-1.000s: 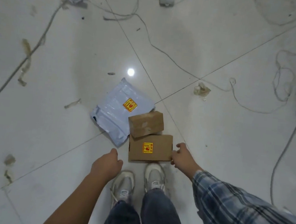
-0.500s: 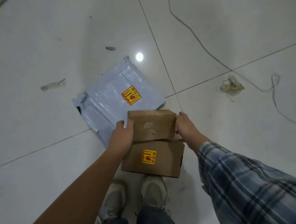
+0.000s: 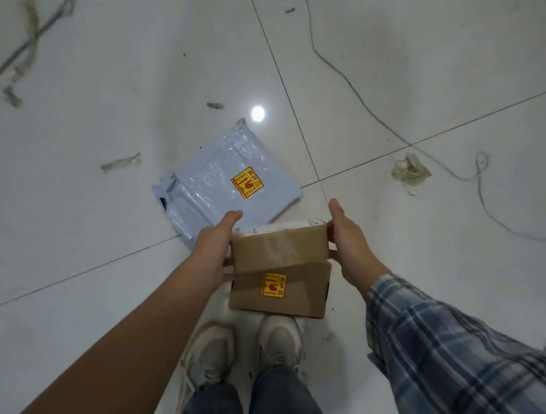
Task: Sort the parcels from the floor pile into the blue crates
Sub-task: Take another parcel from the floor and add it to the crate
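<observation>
Parcels: two boxes (image 3: 280, 247) (image 3: 293, 297), one mailer bag (image 3: 227, 185), two hands (image 3: 212, 254) (image 3: 349, 244).

Camera: one, worn on the person's head.
Facing: steeply down over the glossy white tiled floor (image 3: 93, 256) and grey sneakers (image 3: 244, 354).
Nearness: close, at arm's reach.
Lens: wide-angle, bending the edges.

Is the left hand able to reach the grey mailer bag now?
Probably not yet: the left hand grips the small box together with the right hand. The mailer bag lies uncovered just beyond, so once freed, likely yes.
</observation>
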A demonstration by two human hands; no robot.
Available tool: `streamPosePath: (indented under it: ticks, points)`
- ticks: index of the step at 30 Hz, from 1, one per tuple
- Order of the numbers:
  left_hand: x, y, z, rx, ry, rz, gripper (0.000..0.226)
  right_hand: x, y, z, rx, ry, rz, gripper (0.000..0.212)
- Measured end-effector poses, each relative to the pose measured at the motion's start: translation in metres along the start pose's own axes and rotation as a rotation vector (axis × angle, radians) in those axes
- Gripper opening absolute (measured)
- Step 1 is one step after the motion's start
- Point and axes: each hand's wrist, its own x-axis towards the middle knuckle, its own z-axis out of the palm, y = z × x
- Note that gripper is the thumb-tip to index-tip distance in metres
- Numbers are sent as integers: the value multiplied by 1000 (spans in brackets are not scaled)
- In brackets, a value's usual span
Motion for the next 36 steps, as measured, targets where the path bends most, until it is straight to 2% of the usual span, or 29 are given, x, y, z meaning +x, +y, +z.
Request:
streamPosePath:
  ticks: [4,7,9,12,16,17,19,22,26,29,33,36]
  points:
    - [-37,17,-11,-64,-18,186,35,-37,-20,-3,113,67,-111,38]
    - [-69,29,-20,-147,-68,353,40,-73,-39,-5,228,-101,-42,58]
    - [-93,38,-26,-175,-89,431,44,-101,-53,-8,293,-191,-26,62]
    - [-131,54,-36,-223,-115,453,63,-135,-75,-12,408,-152,-132,65]
    - [-185,72,-45,-244,-263,350,88,-182,-105,2,581,-69,-209,70]
    - [-198,74,-46,-235,-306,352,84,-195,-112,10,573,-74,-212,71]
    - [-215,78,-48,-250,-346,404,62,-214,-121,25,540,-118,-218,71]
    - [-230,86,-65,-343,-341,478,47,-236,-129,36,589,-211,-227,56]
    - [-247,86,-111,-253,-350,553,36,-254,-153,34,467,-274,-277,73]
    - [-257,81,-147,-154,-314,596,48,-271,-170,47,237,-438,-305,72]
    - [-274,66,-184,-309,-207,593,79,-297,-187,78,-39,-591,-337,48]
    - [-282,39,-209,-373,-147,582,69,-313,-191,102,-108,-631,-352,39]
